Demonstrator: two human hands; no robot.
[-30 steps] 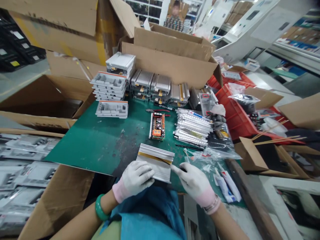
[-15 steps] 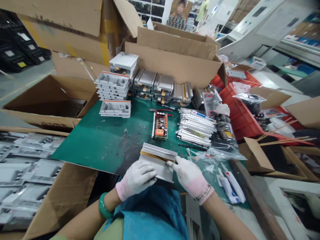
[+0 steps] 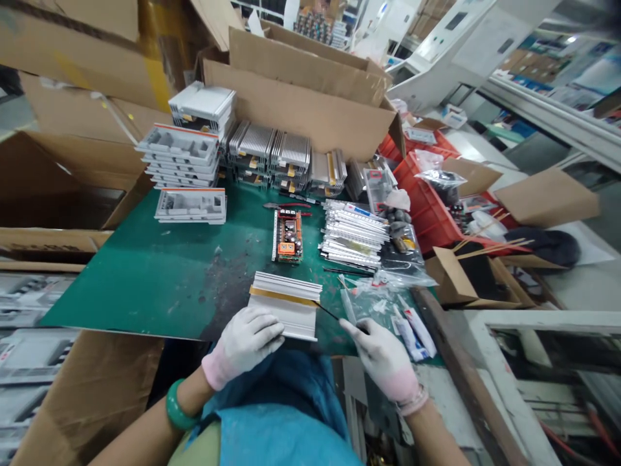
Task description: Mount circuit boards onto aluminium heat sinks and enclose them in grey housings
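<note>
An aluminium heat sink (image 3: 286, 318) lies on the green table near its front edge, with a golden-brown tape strip (image 3: 286, 297) running across it. My left hand (image 3: 250, 340), in a white glove with a pink cuff, holds the heat sink by its lower left part, fingers together. My gloved right hand (image 3: 383, 356) is off to the right of the heat sink and pinches a thin black stick-like tool (image 3: 330, 312). The tool's far tip reaches the right end of the strip. Beyond the heat sink sits a circuit board (image 3: 288, 236) with orange parts.
Several metal strips (image 3: 354, 236) lie right of the board, near clear plastic bags (image 3: 407, 268) and white-and-blue tubes (image 3: 412, 333). Finned heat sinks (image 3: 291, 152) and grey plastic housings (image 3: 189, 206) are stacked behind. Cardboard boxes (image 3: 301, 97) and red crates (image 3: 427, 207) surround the table.
My right hand has moved away from the heat sink to the right, and the black tool now shows plainly. The strip lies straighter. My left hand stays on the heat sink. The view has turned right.
</note>
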